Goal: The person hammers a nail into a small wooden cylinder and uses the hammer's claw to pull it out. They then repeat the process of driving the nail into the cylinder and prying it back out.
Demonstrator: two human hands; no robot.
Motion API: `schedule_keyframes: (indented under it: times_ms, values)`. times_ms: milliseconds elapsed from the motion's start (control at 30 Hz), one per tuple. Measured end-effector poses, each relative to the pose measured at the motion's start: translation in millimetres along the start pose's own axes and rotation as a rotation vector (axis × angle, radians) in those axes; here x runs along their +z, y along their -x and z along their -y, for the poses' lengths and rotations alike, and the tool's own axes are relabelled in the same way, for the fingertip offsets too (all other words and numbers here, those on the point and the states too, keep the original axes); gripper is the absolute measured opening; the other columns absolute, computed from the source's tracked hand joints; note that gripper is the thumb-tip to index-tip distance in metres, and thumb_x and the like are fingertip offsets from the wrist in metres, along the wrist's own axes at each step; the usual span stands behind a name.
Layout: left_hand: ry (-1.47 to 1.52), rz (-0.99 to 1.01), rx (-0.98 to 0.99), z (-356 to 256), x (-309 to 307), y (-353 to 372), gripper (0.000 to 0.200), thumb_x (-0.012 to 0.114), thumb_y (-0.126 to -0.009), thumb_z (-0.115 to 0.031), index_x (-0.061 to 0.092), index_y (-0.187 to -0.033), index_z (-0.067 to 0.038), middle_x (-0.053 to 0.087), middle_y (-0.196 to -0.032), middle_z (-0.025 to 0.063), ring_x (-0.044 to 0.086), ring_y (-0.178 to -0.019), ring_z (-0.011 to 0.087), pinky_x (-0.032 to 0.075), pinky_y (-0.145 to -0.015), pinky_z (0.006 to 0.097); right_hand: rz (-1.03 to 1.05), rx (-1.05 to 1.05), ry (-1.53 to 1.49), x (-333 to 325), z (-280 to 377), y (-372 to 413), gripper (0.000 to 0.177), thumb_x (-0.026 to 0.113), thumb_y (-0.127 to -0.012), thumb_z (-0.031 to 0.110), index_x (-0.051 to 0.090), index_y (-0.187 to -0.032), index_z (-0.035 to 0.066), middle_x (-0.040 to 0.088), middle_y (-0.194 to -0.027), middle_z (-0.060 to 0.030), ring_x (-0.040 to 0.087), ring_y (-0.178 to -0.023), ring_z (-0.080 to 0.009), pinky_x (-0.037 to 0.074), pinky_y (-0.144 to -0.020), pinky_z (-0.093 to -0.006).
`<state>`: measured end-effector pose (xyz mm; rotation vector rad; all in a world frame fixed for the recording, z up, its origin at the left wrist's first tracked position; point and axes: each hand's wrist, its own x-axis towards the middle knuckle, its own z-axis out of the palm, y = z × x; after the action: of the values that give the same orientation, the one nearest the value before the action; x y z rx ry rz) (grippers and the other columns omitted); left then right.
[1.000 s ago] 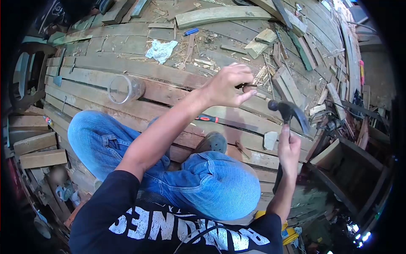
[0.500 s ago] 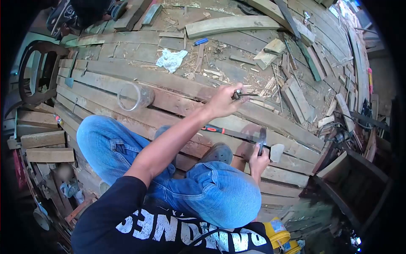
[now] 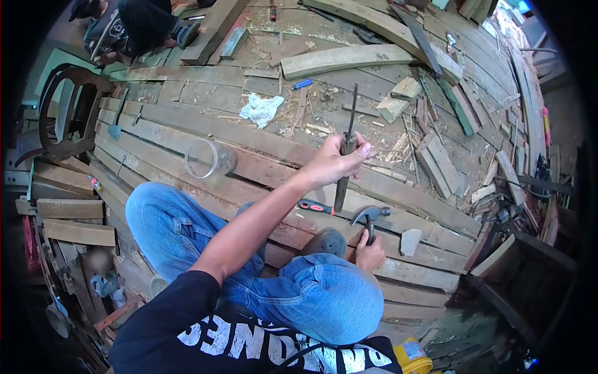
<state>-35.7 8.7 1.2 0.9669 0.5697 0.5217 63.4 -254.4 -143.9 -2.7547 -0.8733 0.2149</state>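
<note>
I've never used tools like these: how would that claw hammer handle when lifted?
The claw hammer in the right hand would probably feel head-heavy, given its broad, metallic-looking head. It likely stays stiff, as the dark handle looks solid.

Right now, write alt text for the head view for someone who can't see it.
The left hand holds a long thin tool, the right hand a claw hammer, above a plank floor. A clear jar and wood scraps are nearby.

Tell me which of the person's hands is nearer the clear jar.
Left. The left hand, gripping a slim dark tool, is to the right of the clear jar, apart from it. The right hand, holding a hammer, is farther right and closer to the body.
</note>
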Motion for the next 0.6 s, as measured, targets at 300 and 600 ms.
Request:
schedule_keyframes:
  times_ms: [300, 600]
  values:
    - [0.590, -0.145, -0.076, -6.9, -12.4, -3.3, 0.027, 0.045, -0.097, -0.034, 0.050, -0.087, -0.008, 0.029, -0.056, -0.0066, 0.032, -0.049, 0.0063, 0.041, -0.061, 0.0254, 0.548, -0.256, -1.051, -74.5, 61.9, -33.4, 0.049, 0.051, -0.092, 0.039, 0.049, -0.122, -0.001, 0.063, -0.102, -0.0138, 0.064, -0.081, -0.0178, 0.049, -0.055, -0.0246]
    - [0.924, -0.367, -0.013, 5.1, -25.8, 1.5, 0.037, 0.044, -0.095, -0.043, 0.047, -0.087, -0.007, 0.044, -0.068, 0.0016, 0.047, -0.064, 0.0150, 0.047, -0.074, 0.0324, 0.076, -0.435, -1.286, -117.0, 152.7, -34.7, 0.048, 0.052, -0.091, 0.038, 0.050, -0.116, -0.004, 0.056, -0.102, -0.0147, 0.058, -0.071, -0.0208, 0.047, -0.055, -0.0268]
